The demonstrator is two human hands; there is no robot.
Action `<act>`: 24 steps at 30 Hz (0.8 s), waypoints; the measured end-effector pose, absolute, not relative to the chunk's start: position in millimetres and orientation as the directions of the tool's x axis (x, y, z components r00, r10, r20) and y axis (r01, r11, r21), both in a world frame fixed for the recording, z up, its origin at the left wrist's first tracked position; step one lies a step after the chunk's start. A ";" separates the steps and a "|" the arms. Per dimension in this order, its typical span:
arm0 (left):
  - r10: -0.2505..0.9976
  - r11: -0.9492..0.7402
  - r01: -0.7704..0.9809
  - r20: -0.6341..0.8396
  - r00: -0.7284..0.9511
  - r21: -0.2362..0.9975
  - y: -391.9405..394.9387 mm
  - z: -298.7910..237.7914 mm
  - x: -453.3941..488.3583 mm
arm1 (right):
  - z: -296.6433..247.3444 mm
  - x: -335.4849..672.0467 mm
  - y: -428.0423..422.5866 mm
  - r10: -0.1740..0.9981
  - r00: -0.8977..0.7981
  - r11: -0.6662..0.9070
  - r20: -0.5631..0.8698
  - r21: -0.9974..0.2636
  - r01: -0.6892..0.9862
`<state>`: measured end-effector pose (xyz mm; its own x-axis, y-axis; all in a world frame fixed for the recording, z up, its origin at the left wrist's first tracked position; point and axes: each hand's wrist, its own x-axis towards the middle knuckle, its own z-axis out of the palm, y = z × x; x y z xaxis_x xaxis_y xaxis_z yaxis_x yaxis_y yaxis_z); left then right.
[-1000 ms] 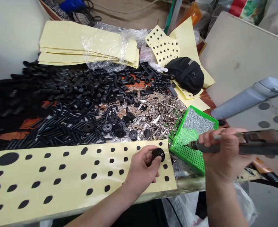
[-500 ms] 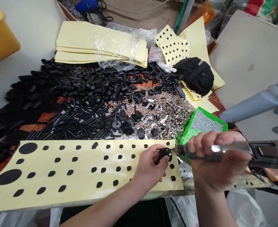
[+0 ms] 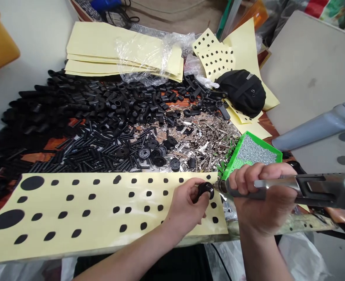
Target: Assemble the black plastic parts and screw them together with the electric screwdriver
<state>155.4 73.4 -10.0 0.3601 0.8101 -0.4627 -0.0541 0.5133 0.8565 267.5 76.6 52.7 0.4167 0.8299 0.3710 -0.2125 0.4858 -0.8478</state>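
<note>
Between the thumb and fingers of my left hand (image 3: 186, 201) is a small round black plastic part (image 3: 206, 190), held over the right end of a yellow sheet with black spots (image 3: 102, 210). My right hand (image 3: 263, 199) is wrapped around a grey power screwdriver (image 3: 304, 189) lying sideways. Its tip points left and meets the right side of the black part; whether a screw sits there is too small to tell. Just behind the screwdriver's front end stands a green tray (image 3: 233, 158) of small silvery screws (image 3: 256, 150).
Black tubular parts (image 3: 110, 101), ridged black strips (image 3: 93, 150), round black discs (image 3: 153, 152) and thin metal pieces (image 3: 207, 134) lie heaped behind the sheet. Farther back are stacked yellow sheets (image 3: 102, 47) under clear plastic and a black pouch (image 3: 242, 93). A grey pipe (image 3: 315, 125) juts in from the right.
The screwdriver and my right hand have shifted slightly left, its front end closer to the black part. My left hand stays in place, still gripping the part.
</note>
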 end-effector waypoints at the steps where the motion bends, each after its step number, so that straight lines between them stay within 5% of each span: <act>1: 0.810 0.515 -0.054 -0.465 0.358 0.855 73.3 -9.5 155.4 | 52.6 267.3 76.5 0.830 0.418 0.487 0.370 -0.846 -0.217; 16: 0.914 0.288 0.024 -0.282 0.291 0.957 65.9 -14.9 157.4 | 53.0 257.2 82.9 0.864 0.326 0.445 0.385 -0.885 -0.135; 24: 0.953 0.102 0.167 -0.144 0.265 0.981 65.4 -13.7 154.4 | 53.8 250.8 88.3 0.742 0.607 0.453 0.283 -0.880 -0.145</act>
<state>154.4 65.4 -13.7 0.2652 0.9534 -0.1441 0.1673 0.1017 0.9807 250.8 88.3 53.8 0.6073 0.7425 0.2827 -0.1447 0.4532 -0.8796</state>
